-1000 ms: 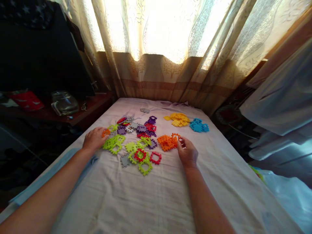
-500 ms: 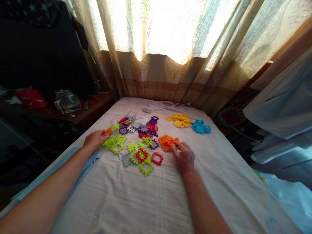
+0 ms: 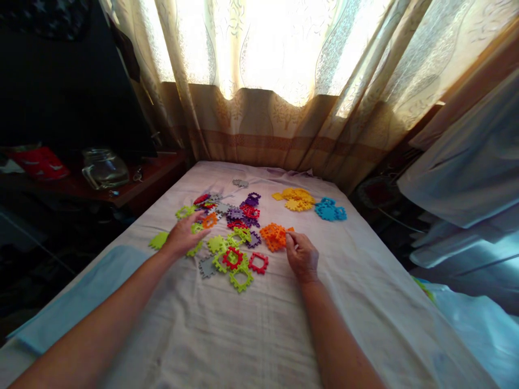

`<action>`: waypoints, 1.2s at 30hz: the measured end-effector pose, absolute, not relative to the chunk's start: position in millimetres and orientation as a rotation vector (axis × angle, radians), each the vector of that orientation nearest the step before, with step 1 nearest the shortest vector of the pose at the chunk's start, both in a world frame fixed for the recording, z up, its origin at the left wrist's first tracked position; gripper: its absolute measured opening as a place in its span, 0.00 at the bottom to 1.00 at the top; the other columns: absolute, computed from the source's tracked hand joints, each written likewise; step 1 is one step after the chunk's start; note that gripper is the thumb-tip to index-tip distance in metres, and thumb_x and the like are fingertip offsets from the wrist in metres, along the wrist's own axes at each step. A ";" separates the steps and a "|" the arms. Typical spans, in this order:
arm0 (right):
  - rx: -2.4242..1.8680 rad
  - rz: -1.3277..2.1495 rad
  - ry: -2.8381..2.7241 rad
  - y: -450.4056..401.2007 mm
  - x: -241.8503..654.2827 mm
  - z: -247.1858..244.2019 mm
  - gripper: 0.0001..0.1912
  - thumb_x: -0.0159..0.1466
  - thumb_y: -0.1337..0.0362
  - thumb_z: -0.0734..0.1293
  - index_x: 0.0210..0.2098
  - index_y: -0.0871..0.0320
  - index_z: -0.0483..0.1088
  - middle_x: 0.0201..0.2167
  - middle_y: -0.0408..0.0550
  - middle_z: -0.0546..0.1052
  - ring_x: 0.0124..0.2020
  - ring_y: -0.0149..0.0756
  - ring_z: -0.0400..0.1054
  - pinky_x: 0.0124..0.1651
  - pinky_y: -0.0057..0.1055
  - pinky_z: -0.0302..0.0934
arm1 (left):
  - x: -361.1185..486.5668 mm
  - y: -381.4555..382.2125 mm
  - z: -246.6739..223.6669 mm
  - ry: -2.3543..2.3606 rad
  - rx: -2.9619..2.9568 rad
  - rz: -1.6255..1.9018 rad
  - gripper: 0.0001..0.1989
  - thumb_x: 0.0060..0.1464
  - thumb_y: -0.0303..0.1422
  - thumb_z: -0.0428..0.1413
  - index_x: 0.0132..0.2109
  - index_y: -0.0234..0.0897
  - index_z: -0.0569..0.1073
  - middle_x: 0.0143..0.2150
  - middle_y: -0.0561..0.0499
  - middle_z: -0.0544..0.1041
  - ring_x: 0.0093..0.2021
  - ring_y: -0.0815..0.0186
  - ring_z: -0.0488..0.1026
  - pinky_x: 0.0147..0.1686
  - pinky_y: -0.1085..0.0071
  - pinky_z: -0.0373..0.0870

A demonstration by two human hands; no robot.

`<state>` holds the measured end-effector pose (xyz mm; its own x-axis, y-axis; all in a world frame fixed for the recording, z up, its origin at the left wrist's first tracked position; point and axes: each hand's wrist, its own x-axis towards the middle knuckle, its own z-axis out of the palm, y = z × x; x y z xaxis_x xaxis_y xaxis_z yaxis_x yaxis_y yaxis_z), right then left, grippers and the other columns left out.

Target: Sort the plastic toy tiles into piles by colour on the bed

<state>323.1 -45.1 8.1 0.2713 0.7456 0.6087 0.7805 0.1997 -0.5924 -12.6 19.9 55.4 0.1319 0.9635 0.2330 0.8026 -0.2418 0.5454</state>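
My left hand (image 3: 184,235) is over the left part of the mixed pieces, thumb and fingers closed on an orange toothed building piece (image 3: 210,220) with a hole in its middle. Under and around that hand lie lime-green pieces (image 3: 240,279). At the right edge of the orange pile (image 3: 274,236) is my right hand (image 3: 302,254), its fingers curled in a pinch. A bit of orange shows at its fingertips. Red frame pieces (image 3: 258,263), purple pieces (image 3: 235,214) and a grey piece (image 3: 207,267) lie between the hands.
Farther back are a yellow pile (image 3: 295,199), a blue pile (image 3: 330,209) and a grey piece (image 3: 240,183). A light blue cloth (image 3: 85,294) lies at the bed's left side. A glass jug (image 3: 105,168) stands on the dark cabinet. Curtains (image 3: 275,119) hang behind.
My left hand has moved right with the orange piece, away from a lime-green piece now lying alone at the left. My right hand stays by the orange pile, its fingers more curled.
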 end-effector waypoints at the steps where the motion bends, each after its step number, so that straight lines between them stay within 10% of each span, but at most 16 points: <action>1: -1.531 0.005 -1.478 -46.3 317.2 10.6 0.18 0.66 0.56 0.58 0.38 0.58 0.77 0.34 0.51 0.79 0.32 0.35 0.71 0.41 0.31 0.66 | 4.0 13.5 53.3 1.601 2.168 0.821 0.32 0.50 0.45 0.57 0.60 0.39 0.67 0.53 0.46 0.77 0.53 0.57 0.74 0.57 0.60 0.67; 8: -1.261 0.354 -1.784 -55.5 285.6 29.0 0.22 0.61 0.54 0.66 0.53 0.54 0.73 0.52 0.54 0.75 0.48 0.39 0.72 0.46 0.35 0.68 | 78.6 -17.5 47.4 1.051 2.008 0.683 0.33 0.49 0.44 0.61 0.62 0.42 0.66 0.52 0.46 0.77 0.51 0.59 0.75 0.50 0.63 0.71; 15: -1.287 0.638 -1.601 -50.8 296.9 28.7 0.17 0.60 0.49 0.66 0.29 0.57 0.74 0.21 0.42 0.73 0.22 0.30 0.65 0.28 0.27 0.61 | 78.8 -13.9 48.5 0.934 1.858 0.598 0.25 0.58 0.50 0.51 0.55 0.40 0.73 0.53 0.46 0.78 0.52 0.59 0.75 0.54 0.61 0.70; 25: -1.668 0.448 -1.325 -39.8 354.1 1.8 0.25 0.58 0.43 0.62 0.40 0.56 0.76 0.23 0.43 0.75 0.23 0.33 0.67 0.30 0.30 0.63 | 94.1 -53.7 27.6 0.975 2.715 0.442 0.34 0.47 0.51 0.62 0.60 0.49 0.69 0.69 0.42 0.60 0.69 0.47 0.55 0.67 0.40 0.41; 30: -1.908 -0.041 -1.457 -42.5 345.3 -1.6 0.25 0.61 0.49 0.64 0.52 0.57 0.73 0.48 0.57 0.74 0.44 0.43 0.70 0.45 0.37 0.64 | 96.9 -54.9 23.4 1.035 2.779 0.393 0.21 0.55 0.46 0.57 0.55 0.50 0.73 0.67 0.44 0.64 0.67 0.49 0.57 0.67 0.39 0.38; 36: -1.974 -0.044 -1.802 -47.5 311.4 8.6 0.43 0.54 0.45 0.72 0.65 0.51 0.60 0.70 0.63 0.50 0.68 0.61 0.46 0.61 0.58 0.49 | 78.7 -36.6 21.6 1.248 2.742 0.482 0.16 0.58 0.41 0.55 0.52 0.48 0.75 0.62 0.45 0.70 0.65 0.50 0.61 0.65 0.39 0.43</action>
